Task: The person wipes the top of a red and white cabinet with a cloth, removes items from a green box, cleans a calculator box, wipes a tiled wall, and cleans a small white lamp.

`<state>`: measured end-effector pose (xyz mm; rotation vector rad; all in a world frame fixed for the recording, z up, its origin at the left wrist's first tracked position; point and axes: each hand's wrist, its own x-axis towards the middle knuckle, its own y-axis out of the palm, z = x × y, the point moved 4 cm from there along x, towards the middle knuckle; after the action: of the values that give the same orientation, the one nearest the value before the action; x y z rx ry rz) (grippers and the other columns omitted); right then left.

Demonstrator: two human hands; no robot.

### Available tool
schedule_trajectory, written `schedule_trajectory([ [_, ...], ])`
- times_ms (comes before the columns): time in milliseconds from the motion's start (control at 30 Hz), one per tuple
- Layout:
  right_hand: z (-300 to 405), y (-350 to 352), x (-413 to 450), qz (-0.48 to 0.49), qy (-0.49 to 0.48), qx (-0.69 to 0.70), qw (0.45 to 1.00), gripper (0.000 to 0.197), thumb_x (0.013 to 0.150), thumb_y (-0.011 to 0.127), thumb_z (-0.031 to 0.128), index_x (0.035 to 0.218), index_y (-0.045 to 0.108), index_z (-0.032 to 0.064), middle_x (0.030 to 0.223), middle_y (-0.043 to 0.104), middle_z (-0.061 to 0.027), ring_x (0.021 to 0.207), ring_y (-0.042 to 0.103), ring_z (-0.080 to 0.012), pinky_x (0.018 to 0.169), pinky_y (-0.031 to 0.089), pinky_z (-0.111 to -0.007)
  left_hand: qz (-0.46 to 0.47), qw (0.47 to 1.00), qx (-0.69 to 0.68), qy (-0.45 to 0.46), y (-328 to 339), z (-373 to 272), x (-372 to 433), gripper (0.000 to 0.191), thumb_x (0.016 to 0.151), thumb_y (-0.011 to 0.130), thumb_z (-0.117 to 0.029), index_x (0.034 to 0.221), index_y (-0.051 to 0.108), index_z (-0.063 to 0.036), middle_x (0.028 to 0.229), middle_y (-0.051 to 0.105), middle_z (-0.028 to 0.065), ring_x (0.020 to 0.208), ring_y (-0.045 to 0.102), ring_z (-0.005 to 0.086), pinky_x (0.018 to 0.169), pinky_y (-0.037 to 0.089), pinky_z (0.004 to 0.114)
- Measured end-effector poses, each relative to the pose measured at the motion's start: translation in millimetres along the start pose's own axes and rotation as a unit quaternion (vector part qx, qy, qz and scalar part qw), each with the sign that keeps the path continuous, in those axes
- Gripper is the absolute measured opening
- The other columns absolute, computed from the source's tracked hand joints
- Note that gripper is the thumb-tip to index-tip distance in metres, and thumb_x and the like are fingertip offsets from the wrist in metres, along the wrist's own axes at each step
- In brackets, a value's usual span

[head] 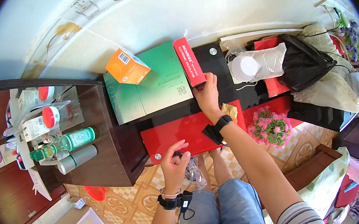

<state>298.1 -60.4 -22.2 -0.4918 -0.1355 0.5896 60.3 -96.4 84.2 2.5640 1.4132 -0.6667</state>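
My right hand (pixel 208 95) reaches over the red and black glass tabletop (pixel 171 131) and touches the near end of a red calculator box (pixel 188 62); its fingertips are partly hidden, so its grip is unclear. That box stands at the right edge of a large green and white box (pixel 163 90). An orange carton (pixel 128 67) rests on the green box's left part. My left hand (pixel 174 166) is held in front of the table's near edge, its fingers curled round a crumpled clear plastic bag (pixel 194 172) with something dark inside. A yellowish folded cloth (pixel 229 110) lies beside my right wrist.
On the left, a dark wooden cabinet (pixel 104 154) bears a green-capped bottle (pixel 75 140) and a grey cylinder (pixel 81 158). To the right are pink artificial flowers (pixel 270 127), a plastic-wrapped white item (pixel 246 68) and a black plastic bag (pixel 304 61). The tiled wall rises behind.
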Motion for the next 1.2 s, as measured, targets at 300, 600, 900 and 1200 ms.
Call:
schedule_trajectory([
  [300,81.9,-76.0,19.4,-0.030,-0.002,-0.032,0.999,0.061,0.075,0.057,-0.008,0.134,0.045,0.0013,0.130,0.051,-0.0182,0.112,0.056,-0.0273,0.096,0.046,-0.040,0.027,1.000,0.010,-0.007,-8.9,-1.7,-0.2,0.037,0.089,0.066,-0.003,0.126,0.059,-0.0022,0.116,0.068,0.0070,0.058,0.040,-0.0042,0.053,0.033,0.014],
  [600,216.3,47.6,5.8,0.034,-0.217,-0.098,0.971,0.091,0.069,0.085,0.030,0.144,0.037,0.0157,0.134,0.049,-0.0235,0.125,0.049,-0.0389,0.103,0.045,-0.044,0.031,0.998,-0.045,-0.021,-8.3,0.0,-7.4,0.038,0.087,0.070,-0.003,0.125,0.061,-0.0047,0.113,0.070,0.0049,0.056,0.026,-0.0025,0.049,0.024,0.015],
  [900,190.0,-50.5,-1.0,0.034,-0.180,0.159,0.970,0.083,0.071,0.076,0.011,0.144,0.037,0.0072,0.129,0.055,-0.0199,0.112,0.061,-0.0356,0.089,0.055,-0.040,0.023,0.997,-0.049,-0.054,-25.9,7.8,-16.8,0.037,0.092,0.065,-0.002,0.127,0.057,0.0002,0.102,0.070,0.0085,0.079,0.060,0.0032,0.066,0.044,0.016],
  [1200,15.6,-91.8,34.6,-0.125,0.001,0.030,0.992,0.078,0.071,0.079,0.010,0.138,0.040,-0.0004,0.127,0.054,-0.0209,0.116,0.057,-0.0300,0.097,0.048,-0.038,0.032,0.999,0.006,-0.017,-20.0,0.7,-12.4,0.031,0.101,0.054,-0.027,0.121,0.062,-0.0045,0.082,0.070,0.0019,0.054,0.042,-0.0021,0.047,0.031,0.014],
])
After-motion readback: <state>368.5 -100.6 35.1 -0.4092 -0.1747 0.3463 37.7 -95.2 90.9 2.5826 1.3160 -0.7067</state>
